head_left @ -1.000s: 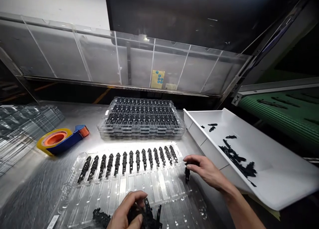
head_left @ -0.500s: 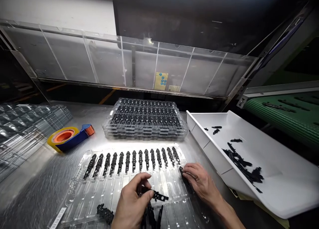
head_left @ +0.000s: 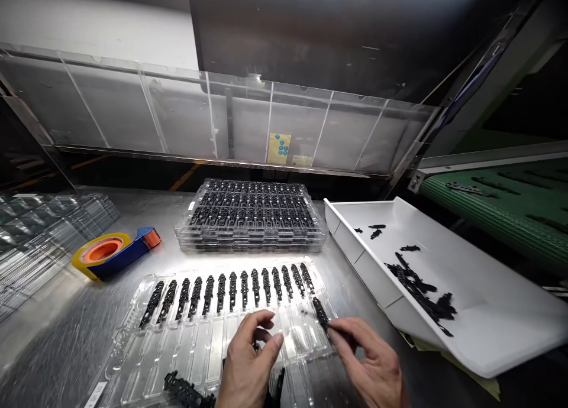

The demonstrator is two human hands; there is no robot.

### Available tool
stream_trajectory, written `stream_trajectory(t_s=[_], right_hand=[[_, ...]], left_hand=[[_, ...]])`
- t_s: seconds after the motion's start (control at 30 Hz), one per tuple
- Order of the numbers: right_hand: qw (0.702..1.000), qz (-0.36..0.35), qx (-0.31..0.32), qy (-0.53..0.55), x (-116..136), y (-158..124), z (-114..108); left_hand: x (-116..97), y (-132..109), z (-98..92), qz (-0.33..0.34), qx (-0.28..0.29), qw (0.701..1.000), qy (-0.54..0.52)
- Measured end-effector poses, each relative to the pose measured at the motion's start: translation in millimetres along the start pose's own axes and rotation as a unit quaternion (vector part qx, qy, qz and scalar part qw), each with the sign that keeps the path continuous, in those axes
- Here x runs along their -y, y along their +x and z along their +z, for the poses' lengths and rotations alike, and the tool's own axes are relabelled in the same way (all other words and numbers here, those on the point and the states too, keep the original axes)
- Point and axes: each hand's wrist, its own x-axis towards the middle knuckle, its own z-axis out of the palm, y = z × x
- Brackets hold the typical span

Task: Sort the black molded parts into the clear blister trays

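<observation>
My right hand (head_left: 370, 360) pinches the lower end of a slim black perforated part (head_left: 320, 311), which lies slanted at the right end of the clear tray's second row. My left hand (head_left: 251, 360) is curled above the middle of the clear plastic tray (head_left: 153, 352), thumb and index finger a little apart. Dark pieces show behind its fingers, mostly hidden. The tray's far row holds several similar black parts (head_left: 233, 291). Another loose black part (head_left: 186, 390) lies left of my left hand, and the tip of one more (head_left: 279, 384) pokes out below it.
Stacked filled trays (head_left: 251, 242) stand behind the working tray. A white bin (head_left: 483, 313) with loose black parts is on the right, beside a green conveyor (head_left: 470, 213). A tape dispenser (head_left: 128, 260) and a stack of clear trays (head_left: 53, 242) are at left.
My right hand has drawn back toward me along the black part, uncovering more of it. The part that stuck out from my left thumb no longer shows there. The view has shifted slightly.
</observation>
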Motion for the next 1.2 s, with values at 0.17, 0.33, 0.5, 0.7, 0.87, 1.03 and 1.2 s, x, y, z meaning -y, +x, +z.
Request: stream_trajectory(t_s=[0.17,0.33,0.5,0.7,0.87,1.03,1.2], right_hand=[[0.973,-0.143,0.000,-0.182,-21,5,4],[0.935,-0.132,0.104,-0.312,-38,-6,22],[0.945,-0.090,0.153,-0.273,-34,-10,14],[0.977,0.101,0.185,0.024,14,-20,21],[0.966,0.194,0.082,0.148,20,-15,28],[0.977,0.134,0.133,0.100,19,23,-2],[0.938,0.110,0.296,0.144,32,19,9]], left_hand=[[6,5,-18.6,-0.051,-0.031,0.988,-0.141],[-1,2,-18.8,-0.062,-0.047,0.973,-0.220],[-2,1,-10.3,-0.065,-0.025,0.968,-0.242],[0,1,11.0,-0.041,0.036,0.967,-0.248],[8,-7,19.7,-0.015,0.059,0.977,-0.207],[16,-17,13.3,0.007,0.064,0.990,-0.125],[6,-12,12.1,0.010,0.004,0.953,-0.303]])
